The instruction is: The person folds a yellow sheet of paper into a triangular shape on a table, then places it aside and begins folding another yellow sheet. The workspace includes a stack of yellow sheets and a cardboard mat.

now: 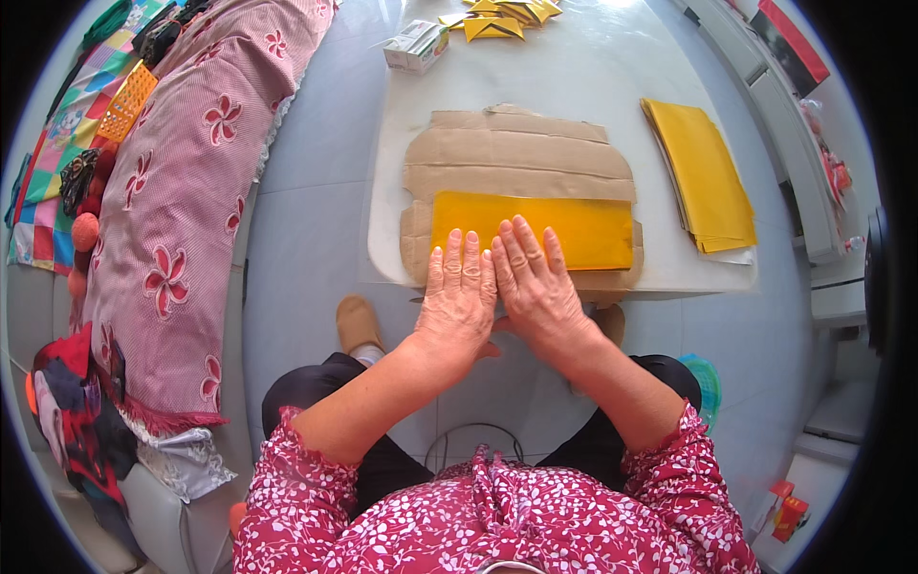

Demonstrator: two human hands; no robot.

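Note:
A folded sheet of glossy yellow paper [595,233] lies lengthwise across a flattened piece of brown cardboard [516,154] on the table. Both palms face down on it, side by side. My left hand [459,298] rests its fingers on the paper's left half, near the front edge. Just right of it, my right hand [538,290] lays its fingers flat around the middle of the sheet. The fingertips point away from me, and neither hand grips anything. Beneath the fingers, part of the paper's front edge is hidden.
A stack of yellow paper sheets [699,176] lies at the table's right edge. Several folded yellow paper pieces [502,18] are heaped at the far end, beside a small printed box [416,46]. A sofa with a pink flowered cover [193,179] runs along the left.

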